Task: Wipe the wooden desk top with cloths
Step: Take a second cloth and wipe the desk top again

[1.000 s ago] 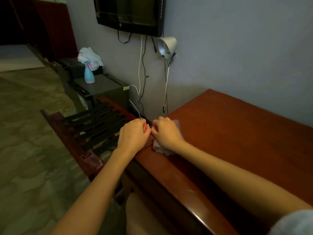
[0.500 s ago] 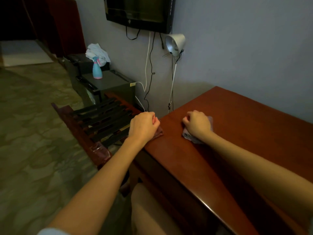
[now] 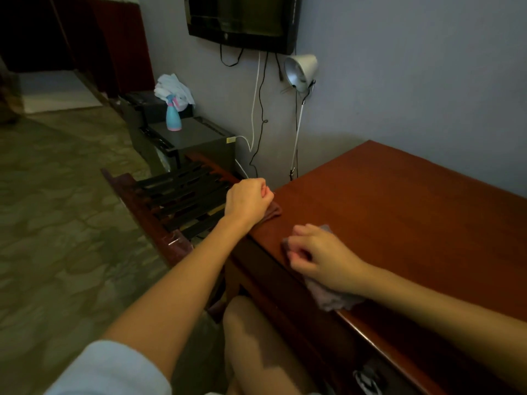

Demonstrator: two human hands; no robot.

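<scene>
The reddish wooden desk top point(image 3: 399, 212) fills the right half of the view. My left hand point(image 3: 248, 202) is curled into a fist at the desk's left corner and grips a dark reddish cloth point(image 3: 272, 210) that peeks out under it. My right hand point(image 3: 319, 256) sits near the front edge, fingers bent, pressing on a pale grey-pink cloth point(image 3: 332, 297) that spreads under the wrist and reaches the edge.
A slatted dark wooden rack point(image 3: 182, 201) stands left of the desk. Behind it a grey cabinet point(image 3: 196, 138) carries a blue spray bottle point(image 3: 173, 115) and a white cloth point(image 3: 174, 88). A clamp lamp point(image 3: 301, 71) and cables hang on the wall under a TV point(image 3: 242, 18). My knee point(image 3: 256, 343) is below the desk.
My right hand slid with its cloth from the back left part of the desk toward the front edge, away from the left hand. The left hand stayed at the corner.
</scene>
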